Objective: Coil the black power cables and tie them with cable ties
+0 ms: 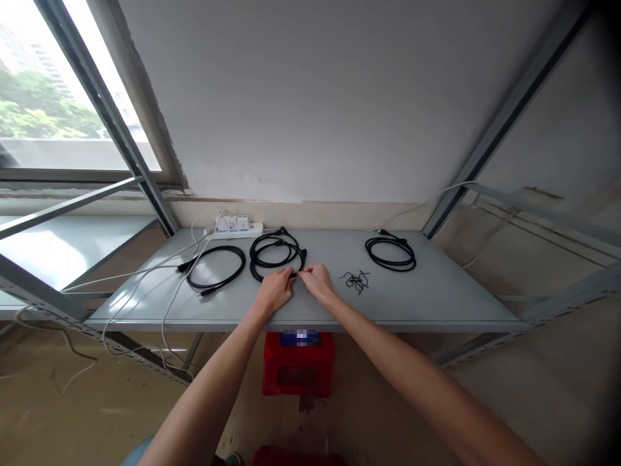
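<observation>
On a grey metal shelf [436,298] lie three coiled black cables. My left hand [275,289] and my right hand [316,281] meet at the near edge of the middle coil [274,254]. Both hands have their fingers closed in a pinch on that coil's near strand, fingertips almost touching each other. Whether a tie sits between the fingers is too small to tell. A second coil [216,268] lies to the left of my hands. The third coil [391,252] lies at the right rear. A small heap of black twist ties [356,280] rests just right of my right hand.
A white power strip [233,226] with plugs sits at the shelf's back left, and white cords [145,278] trail off the left edge. A red crate [298,362] stands on the floor under the shelf. Slanted metal struts frame both sides, with a window at the left.
</observation>
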